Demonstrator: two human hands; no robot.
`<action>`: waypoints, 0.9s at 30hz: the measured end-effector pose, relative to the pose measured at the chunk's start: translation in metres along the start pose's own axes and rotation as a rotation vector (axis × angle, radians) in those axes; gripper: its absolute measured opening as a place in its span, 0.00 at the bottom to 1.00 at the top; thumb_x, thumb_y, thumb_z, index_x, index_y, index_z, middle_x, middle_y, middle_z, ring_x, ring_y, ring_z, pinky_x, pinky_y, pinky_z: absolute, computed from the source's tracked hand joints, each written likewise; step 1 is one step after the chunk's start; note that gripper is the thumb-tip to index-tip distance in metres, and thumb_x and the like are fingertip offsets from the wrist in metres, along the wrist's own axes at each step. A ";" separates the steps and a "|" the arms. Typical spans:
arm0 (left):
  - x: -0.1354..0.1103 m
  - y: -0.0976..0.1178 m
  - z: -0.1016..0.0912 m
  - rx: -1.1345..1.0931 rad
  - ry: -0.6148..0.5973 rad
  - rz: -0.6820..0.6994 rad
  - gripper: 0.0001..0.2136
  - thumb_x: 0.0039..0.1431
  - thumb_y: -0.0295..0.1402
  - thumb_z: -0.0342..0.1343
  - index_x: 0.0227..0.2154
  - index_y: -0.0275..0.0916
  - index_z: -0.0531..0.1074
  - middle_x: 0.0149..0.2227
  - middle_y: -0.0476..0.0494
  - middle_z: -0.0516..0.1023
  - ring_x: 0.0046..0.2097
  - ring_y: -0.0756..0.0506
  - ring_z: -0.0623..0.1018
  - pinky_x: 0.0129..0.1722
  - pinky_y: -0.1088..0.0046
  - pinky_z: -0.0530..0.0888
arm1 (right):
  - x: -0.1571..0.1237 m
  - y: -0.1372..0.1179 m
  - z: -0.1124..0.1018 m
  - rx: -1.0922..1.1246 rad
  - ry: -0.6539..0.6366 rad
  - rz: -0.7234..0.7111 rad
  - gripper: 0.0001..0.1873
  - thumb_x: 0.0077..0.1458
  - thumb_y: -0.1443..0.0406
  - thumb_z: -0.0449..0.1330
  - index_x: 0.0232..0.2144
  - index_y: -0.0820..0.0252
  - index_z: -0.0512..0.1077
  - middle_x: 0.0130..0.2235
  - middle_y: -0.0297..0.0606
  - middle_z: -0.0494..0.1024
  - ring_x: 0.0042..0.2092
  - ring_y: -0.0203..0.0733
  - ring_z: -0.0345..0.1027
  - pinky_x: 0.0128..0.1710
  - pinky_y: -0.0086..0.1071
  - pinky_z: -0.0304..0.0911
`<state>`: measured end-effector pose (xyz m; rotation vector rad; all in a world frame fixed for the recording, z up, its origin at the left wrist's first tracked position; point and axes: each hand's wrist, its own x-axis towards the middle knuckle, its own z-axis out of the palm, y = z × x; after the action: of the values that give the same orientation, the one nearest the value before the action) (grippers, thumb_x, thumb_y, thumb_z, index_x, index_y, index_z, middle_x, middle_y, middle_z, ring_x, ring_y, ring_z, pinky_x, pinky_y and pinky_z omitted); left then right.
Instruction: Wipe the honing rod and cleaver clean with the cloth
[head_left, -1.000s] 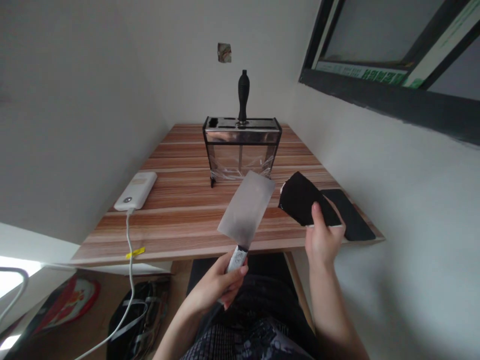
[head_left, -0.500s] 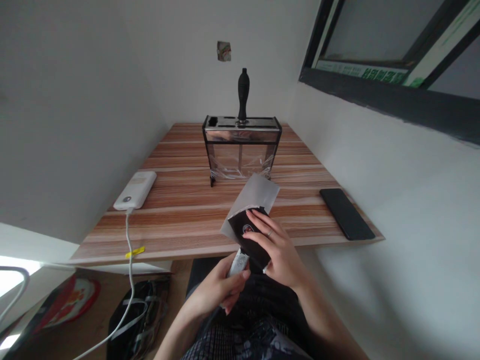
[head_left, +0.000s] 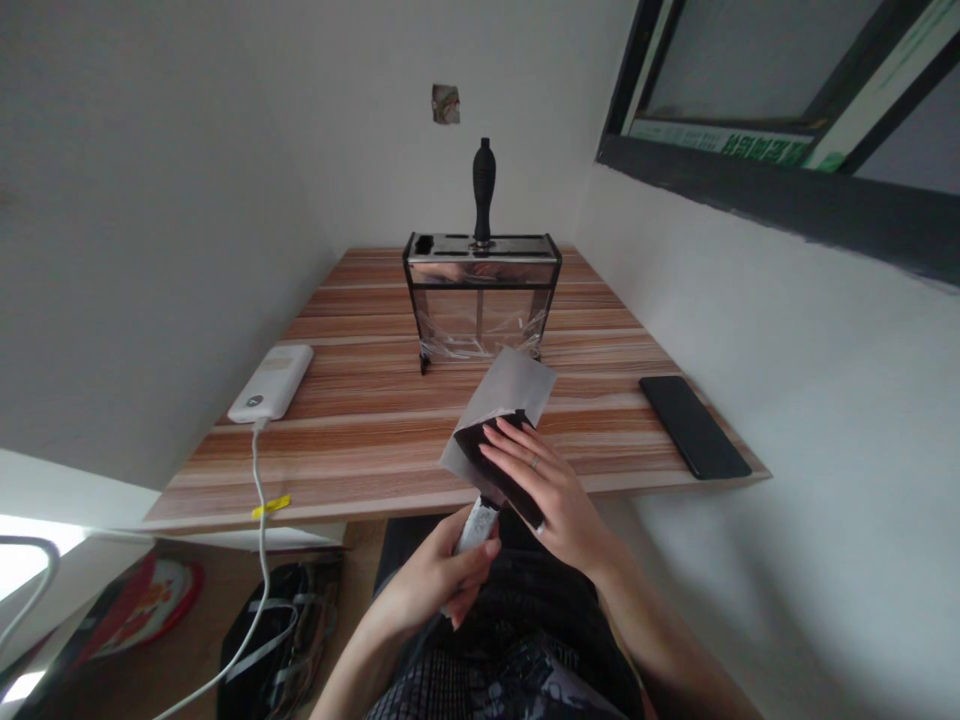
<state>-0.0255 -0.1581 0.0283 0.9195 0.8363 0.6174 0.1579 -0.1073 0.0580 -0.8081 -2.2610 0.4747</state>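
Observation:
A cleaver with a wide grey blade point(head_left: 511, 378) is tilted over the table's front edge. My left hand point(head_left: 442, 570) is closed round its pale, speckled handle point(head_left: 477, 524). Across the lower part of the blade lies a black cover point(head_left: 480, 450) with a whitish, torn-looking edge. My right hand point(head_left: 544, 485), wearing a ring, grips this cover, its fingers stretched over the top; the thumb is hidden. Just beyond the blade stands a clear-sided knife block point(head_left: 484, 272) with a black handle point(head_left: 484, 190) upright in its top.
A white power bank point(head_left: 271, 382) with a white cable point(head_left: 262, 540) lies on the left of the wood-grain table point(head_left: 360, 420). Yellow tape point(head_left: 271, 505) marks the front edge. A black phone point(head_left: 691, 427) lies at the right. A dark bag point(head_left: 277, 630) rests on the floor.
My right hand has shifted slightly along the black cover, and its red-and-white emblem is now hidden. The left hand and the cleaver have hardly moved.

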 end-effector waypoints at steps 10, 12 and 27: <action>0.000 -0.003 -0.001 -0.003 0.010 0.015 0.16 0.56 0.45 0.57 0.33 0.39 0.59 0.18 0.61 0.58 0.13 0.59 0.56 0.10 0.86 0.58 | -0.018 0.042 -0.009 0.027 0.929 0.440 0.13 0.58 0.59 0.58 0.41 0.59 0.77 0.41 0.42 0.82 0.43 0.48 0.76 0.47 0.42 0.71; 0.000 -0.002 -0.001 -0.009 0.011 0.016 0.16 0.56 0.45 0.57 0.32 0.39 0.59 0.18 0.61 0.58 0.13 0.59 0.56 0.10 0.86 0.58 | -0.020 0.047 -0.011 -0.078 0.970 0.401 0.14 0.59 0.61 0.57 0.44 0.60 0.76 0.43 0.43 0.81 0.45 0.49 0.75 0.48 0.43 0.70; -0.001 -0.002 -0.002 0.006 0.065 0.010 0.18 0.55 0.47 0.58 0.34 0.39 0.60 0.18 0.62 0.59 0.13 0.59 0.56 0.11 0.85 0.59 | 0.000 0.005 0.014 -0.300 -0.107 -0.133 0.26 0.63 0.65 0.49 0.62 0.65 0.56 0.65 0.42 0.57 0.68 0.44 0.41 0.67 0.48 0.43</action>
<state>-0.0276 -0.1595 0.0260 0.9135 0.8925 0.6564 0.1504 -0.1051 0.0459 -0.7861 -2.5037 0.1201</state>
